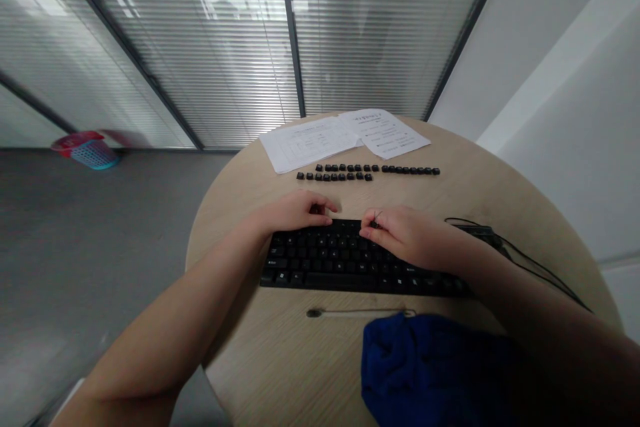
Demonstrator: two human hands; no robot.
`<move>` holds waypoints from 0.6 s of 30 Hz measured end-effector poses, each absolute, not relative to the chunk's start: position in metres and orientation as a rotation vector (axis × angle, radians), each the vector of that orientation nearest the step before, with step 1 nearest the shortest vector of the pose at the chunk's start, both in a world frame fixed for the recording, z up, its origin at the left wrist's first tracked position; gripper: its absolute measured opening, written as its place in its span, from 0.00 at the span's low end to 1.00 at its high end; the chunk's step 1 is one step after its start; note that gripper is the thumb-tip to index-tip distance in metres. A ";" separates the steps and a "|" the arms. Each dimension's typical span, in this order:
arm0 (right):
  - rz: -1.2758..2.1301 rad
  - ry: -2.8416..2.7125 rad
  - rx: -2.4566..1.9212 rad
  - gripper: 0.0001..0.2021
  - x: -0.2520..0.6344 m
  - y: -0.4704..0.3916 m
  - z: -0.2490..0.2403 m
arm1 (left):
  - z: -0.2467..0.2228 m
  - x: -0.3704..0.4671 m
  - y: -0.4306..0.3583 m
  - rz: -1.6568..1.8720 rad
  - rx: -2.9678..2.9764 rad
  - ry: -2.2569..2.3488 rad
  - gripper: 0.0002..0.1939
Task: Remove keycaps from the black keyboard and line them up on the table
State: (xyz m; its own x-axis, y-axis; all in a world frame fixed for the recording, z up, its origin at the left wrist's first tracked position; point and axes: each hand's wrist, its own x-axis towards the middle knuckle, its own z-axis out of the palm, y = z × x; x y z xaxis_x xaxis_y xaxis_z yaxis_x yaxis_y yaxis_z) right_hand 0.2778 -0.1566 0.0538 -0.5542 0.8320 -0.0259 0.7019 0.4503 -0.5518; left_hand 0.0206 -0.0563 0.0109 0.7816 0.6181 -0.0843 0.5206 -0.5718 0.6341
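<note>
A black keyboard [320, 265] lies across the table in front of me. My left hand [296, 211] rests at its upper left edge, thumb and fingers apart, with nothing clear between them. Over the keyboard's top middle, my right hand [403, 230] is closed in a pinch. A small black keycap-like piece [374, 223] shows between its fingertips, with thin wire-like lines sticking up; its exact shape is partly hidden. Beyond the keyboard, loose black keycaps [350, 167] stand in two rows. My right forearm covers part of the keyboard's right end.
Two printed paper sheets [315, 141] lie at the table's far edge. Nearer me are a thin rod with a dark oval end [314, 313] and a blue cloth [400, 367]. A black cable [540, 270] runs off right. A red-and-blue basket [95, 152] stands on the floor.
</note>
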 end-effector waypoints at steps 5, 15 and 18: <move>0.790 -2.273 -1.383 0.13 0.286 -0.147 0.040 | 0.009 0.021 -0.056 0.216 2.285 0.821 0.20; 0.666 -2.005 -1.481 0.16 0.280 -0.145 0.019 | 0.007 0.021 -0.054 0.202 2.277 0.818 0.20; 0.540 -1.997 -1.523 0.17 0.275 -0.149 0.017 | 0.009 0.021 -0.056 0.200 2.337 0.796 0.17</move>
State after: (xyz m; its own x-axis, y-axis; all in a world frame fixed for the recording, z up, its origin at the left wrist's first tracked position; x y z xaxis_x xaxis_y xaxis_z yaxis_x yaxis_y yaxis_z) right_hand 0.2747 -0.1488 0.0171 -0.1934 0.9622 0.1917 0.7346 0.2715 -0.6219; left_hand 0.0209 -0.0557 0.0093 0.8040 0.5914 -0.0622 0.4919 -0.6026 0.6284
